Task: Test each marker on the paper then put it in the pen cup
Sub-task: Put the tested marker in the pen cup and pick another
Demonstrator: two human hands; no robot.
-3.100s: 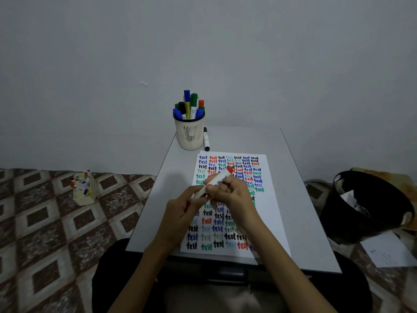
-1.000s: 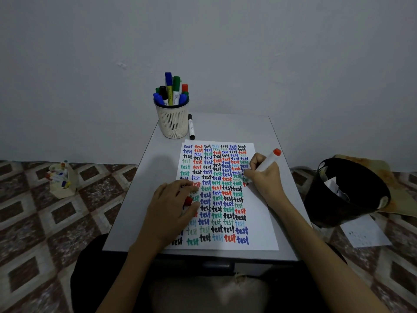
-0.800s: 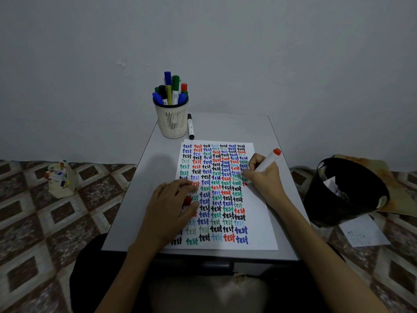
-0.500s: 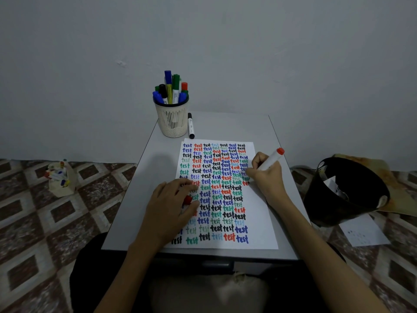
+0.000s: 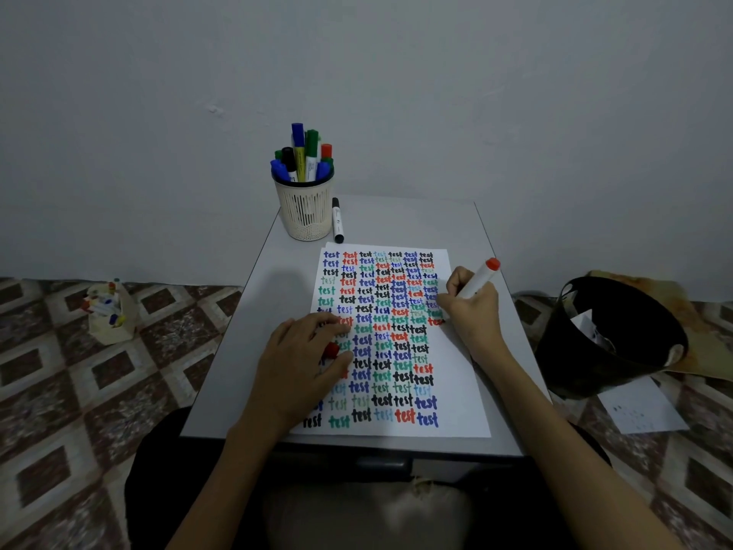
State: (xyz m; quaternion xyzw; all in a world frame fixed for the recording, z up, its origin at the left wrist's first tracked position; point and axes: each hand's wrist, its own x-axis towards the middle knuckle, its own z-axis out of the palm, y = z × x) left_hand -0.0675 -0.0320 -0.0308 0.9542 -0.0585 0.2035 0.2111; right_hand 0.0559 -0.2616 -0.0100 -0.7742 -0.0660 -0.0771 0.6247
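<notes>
My right hand (image 5: 474, 313) grips a white marker with a red end (image 5: 480, 278), its tip down on the right side of the paper (image 5: 456, 394), where a red word is partly written. The sheet is covered with rows of "test" in several colours. My left hand (image 5: 299, 367) lies flat on the sheet's left side with the red cap (image 5: 330, 350) tucked under its fingers. At the back of the table stands the cream pen cup (image 5: 305, 210) with several markers in it. A black marker (image 5: 337, 221) lies just right of the cup.
The small grey table (image 5: 396, 220) ends close around the paper. A black bin (image 5: 607, 335) with paper inside stands on the floor at the right, a loose sheet (image 5: 638, 406) beside it. A small holder with markers (image 5: 109, 311) sits on the tiled floor at the left.
Earlier both hands held the marker above the paper. Now the cap is off in my left hand and my right hand has crept rightward while writing a red word.
</notes>
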